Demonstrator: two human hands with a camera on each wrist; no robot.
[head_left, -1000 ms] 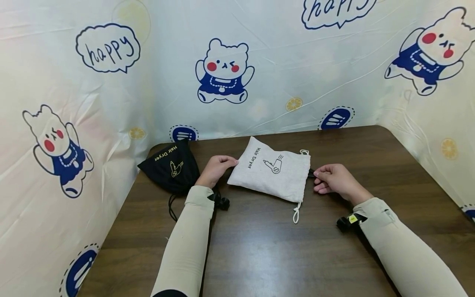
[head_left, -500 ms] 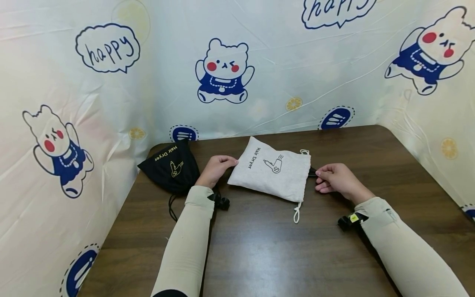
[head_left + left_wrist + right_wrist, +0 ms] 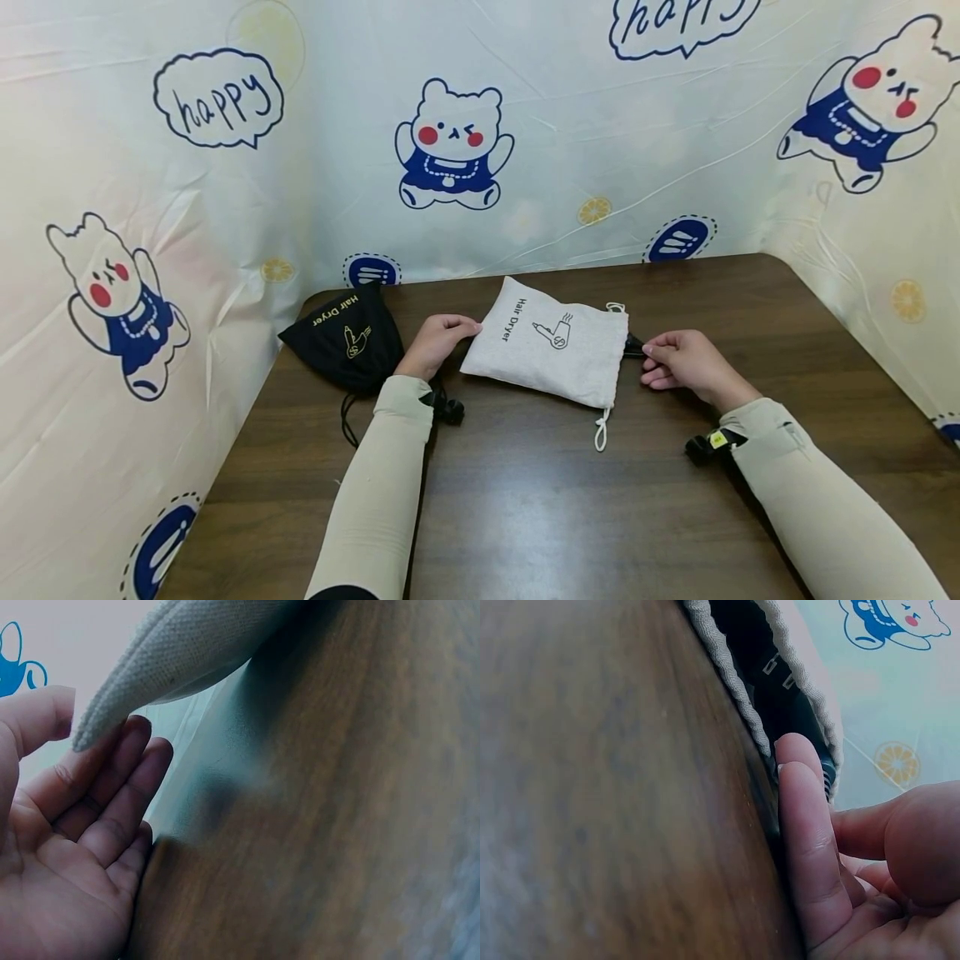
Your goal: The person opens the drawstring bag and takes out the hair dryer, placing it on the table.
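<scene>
A light linen drawstring bag (image 3: 555,358), printed "Hair Dryer", lies on the table with its mouth to the right. My left hand (image 3: 433,343) pinches the bag's closed left edge between thumb and fingers; in the left wrist view the linen edge (image 3: 150,675) sits at the fingertips. From the mouth pokes the dark end of a black hair dryer (image 3: 791,712), with pale marks on its handle and a ribbed cord sleeve. My right hand (image 3: 686,365) pinches it near that sleeve. Most of the dryer is hidden inside the bag.
A black "Hair Dryer" drawstring bag (image 3: 348,350) lies at the table's left, beside my left forearm, its cords (image 3: 348,421) trailing toward me. White cord loops (image 3: 601,429) hang from the linen bag's mouth. A patterned curtain (image 3: 555,167) stands behind the brown table (image 3: 525,517).
My right hand has drawn slightly right, and a little more of the black hair dryer shows beyond the bag's mouth. My left hand and the linen bag have stayed nearly in place.
</scene>
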